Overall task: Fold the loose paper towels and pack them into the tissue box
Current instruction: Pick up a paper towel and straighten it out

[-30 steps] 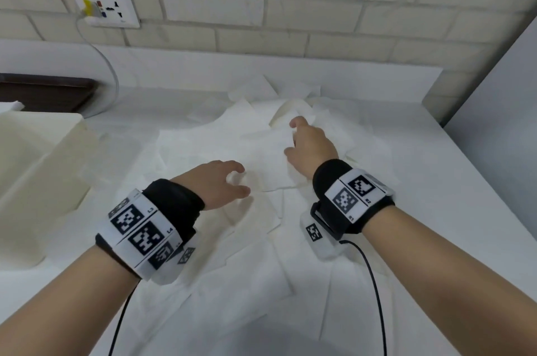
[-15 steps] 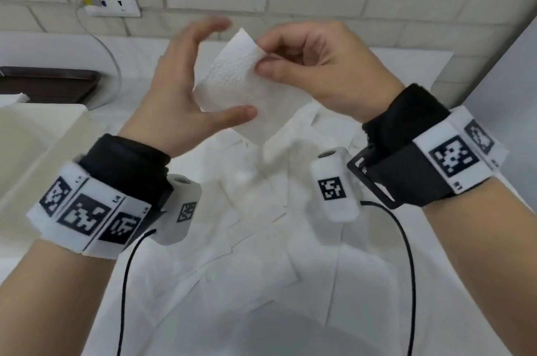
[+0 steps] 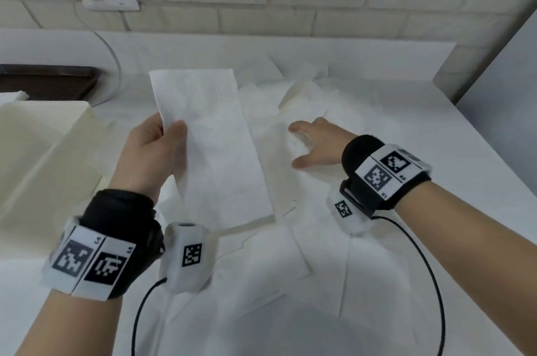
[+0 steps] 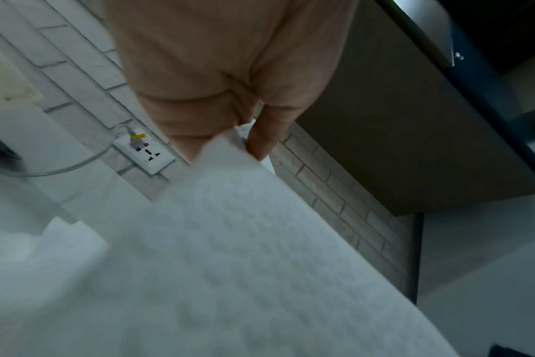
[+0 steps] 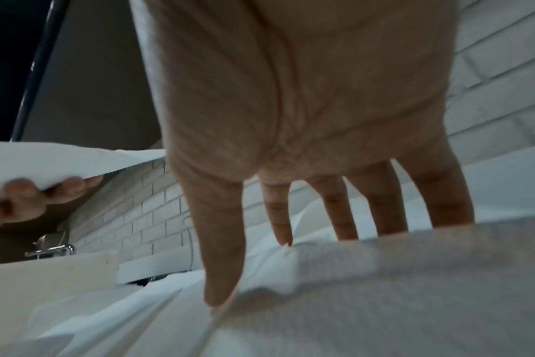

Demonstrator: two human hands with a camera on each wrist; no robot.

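The left hand (image 3: 151, 152) pinches one folded paper towel (image 3: 215, 149) by its long edge, above the counter (image 3: 436, 135); best to keep that grip firm while carrying it to the cream tissue box (image 3: 37, 158) at left. The right hand (image 3: 316, 143), fingers spread, reaches onto the loose paper towels (image 3: 290, 262): thin, embossed, limp white sheets

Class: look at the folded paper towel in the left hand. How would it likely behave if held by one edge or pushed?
The towel, pinched at one edge by the left hand, hangs fairly flat, so folding probably stiffens it somewhat. It looks thin and embossed, so likely light and quick to flutter. Pushed, it would probably crumple or slide, like the loose sheets below.
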